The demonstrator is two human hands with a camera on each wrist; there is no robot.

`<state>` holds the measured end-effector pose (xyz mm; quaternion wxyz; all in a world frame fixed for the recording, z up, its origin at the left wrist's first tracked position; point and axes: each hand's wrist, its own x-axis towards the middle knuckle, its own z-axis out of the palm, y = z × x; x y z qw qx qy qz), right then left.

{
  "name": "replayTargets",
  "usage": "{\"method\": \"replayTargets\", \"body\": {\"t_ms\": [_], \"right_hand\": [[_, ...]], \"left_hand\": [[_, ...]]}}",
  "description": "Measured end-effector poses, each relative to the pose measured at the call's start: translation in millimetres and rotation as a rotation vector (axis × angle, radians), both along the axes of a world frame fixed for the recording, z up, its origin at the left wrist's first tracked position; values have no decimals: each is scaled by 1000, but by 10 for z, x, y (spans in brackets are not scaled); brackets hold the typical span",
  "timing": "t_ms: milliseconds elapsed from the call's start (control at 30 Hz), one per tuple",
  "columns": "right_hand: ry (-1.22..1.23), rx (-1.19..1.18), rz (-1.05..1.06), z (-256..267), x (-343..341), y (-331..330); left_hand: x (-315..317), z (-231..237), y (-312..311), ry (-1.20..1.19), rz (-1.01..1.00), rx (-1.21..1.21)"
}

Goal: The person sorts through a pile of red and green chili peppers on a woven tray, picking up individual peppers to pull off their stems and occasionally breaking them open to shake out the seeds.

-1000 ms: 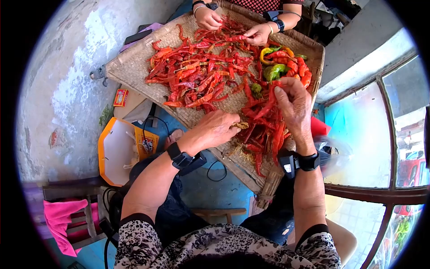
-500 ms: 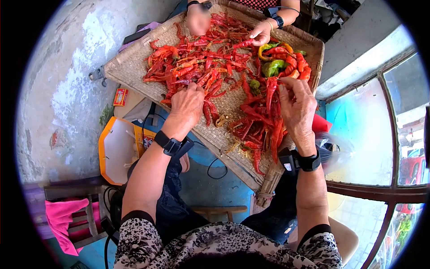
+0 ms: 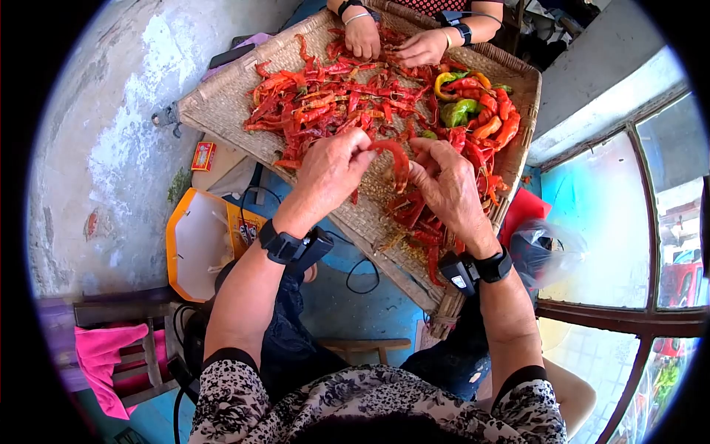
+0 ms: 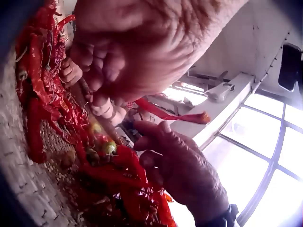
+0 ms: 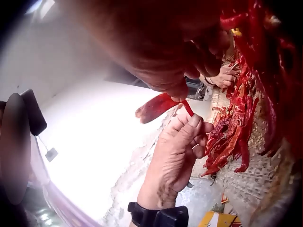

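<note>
Between the thumb and fingers of my left hand (image 3: pixel 329 174) a long red chili pepper (image 3: pixel 396 159) is pinched by one end. It curves toward my right hand (image 3: pixel 447 185), darker at its free end. That hand has thumb and index finger apart, close beside the pepper; in the left wrist view its fingers are loosely bent just below the pepper. Under both hands lies a woven tray (image 3: pixel 222 118) bearing a left heap of wrinkled red chilies (image 3: pixel 296 122) and a right heap of red chilies (image 3: pixel 425 237), partly hidden by my right hand.
Another person's hands (image 3: pixel 421 48) work among chilies at the tray's far side. Fresher green peppers (image 3: pixel 458 112), with yellow and red ones, lie at its right. An orange-edged box (image 3: pixel 200 244) stands left below, and a window (image 3: pixel 592 214) is at right.
My left hand dropped a withered brownish chili, reached into the left heap and came back right with a red one. My right hand moved left and down toward it.
</note>
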<state>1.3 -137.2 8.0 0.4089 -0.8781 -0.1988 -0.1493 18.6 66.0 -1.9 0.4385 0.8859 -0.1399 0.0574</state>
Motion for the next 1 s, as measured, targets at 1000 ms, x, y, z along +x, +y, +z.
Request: {"method": "replayTargets", "body": {"t_ms": [1000], "right_hand": [[-372,-91,-219,201,71,-388]], "left_hand": [[193,-359,114,-247,62,834]]}}
